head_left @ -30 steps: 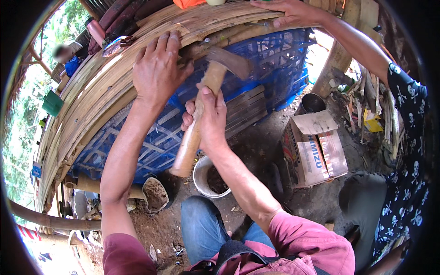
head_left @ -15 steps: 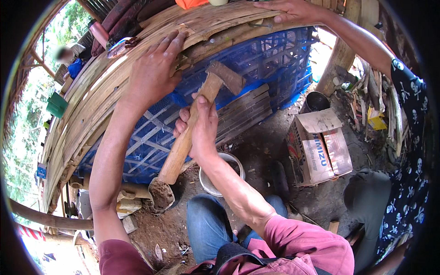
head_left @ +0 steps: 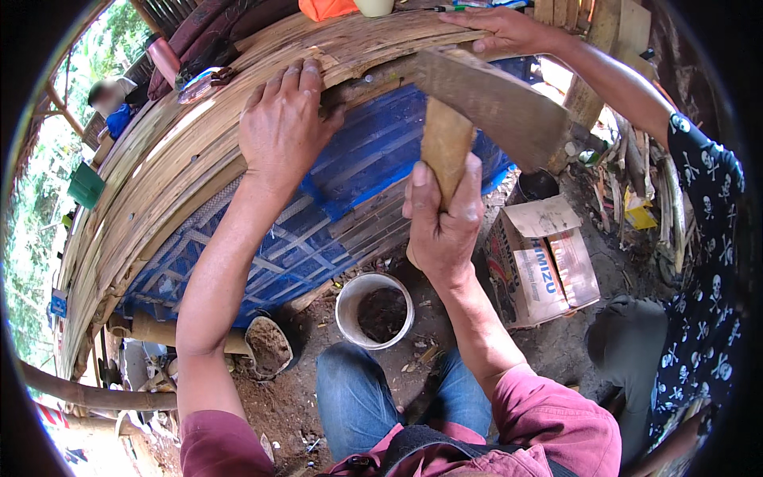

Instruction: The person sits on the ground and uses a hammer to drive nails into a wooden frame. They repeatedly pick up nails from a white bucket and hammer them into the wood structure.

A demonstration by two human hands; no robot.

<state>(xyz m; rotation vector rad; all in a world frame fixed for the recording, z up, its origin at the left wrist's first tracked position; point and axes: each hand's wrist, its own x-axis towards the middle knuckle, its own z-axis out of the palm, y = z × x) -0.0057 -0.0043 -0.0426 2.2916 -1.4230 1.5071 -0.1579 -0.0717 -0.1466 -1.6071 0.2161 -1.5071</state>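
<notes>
My right hand (head_left: pixel 449 215) is closed round the wooden handle of a hatchet (head_left: pixel 501 107), raised in front of me. Its broad, dull brown blade points to the right. My left hand (head_left: pixel 282 119) lies on the edge of a long surface of split bamboo slats (head_left: pixel 191 163), fingers stretched over the top and thumb at the near edge. Below that edge hangs blue netting (head_left: pixel 366 151) with a lattice of strips. At the far right, another person's hand (head_left: pixel 509 30) rests on the same slats.
A white bucket (head_left: pixel 340 314) with dark contents stands on the dirt floor before my knees. To its left sits a container of brown matter (head_left: pixel 269 347); to its right, a cardboard box (head_left: pixel 548 266). The other person's patterned sleeve (head_left: pixel 707 191) is at the right. Sticks (head_left: pixel 671 191) are piled there.
My right hand has lifted the hatchet up and to the right, and its blade has come nearer to view. My left hand stays on the slats, slightly shifted. The other person's hand still rests there.
</notes>
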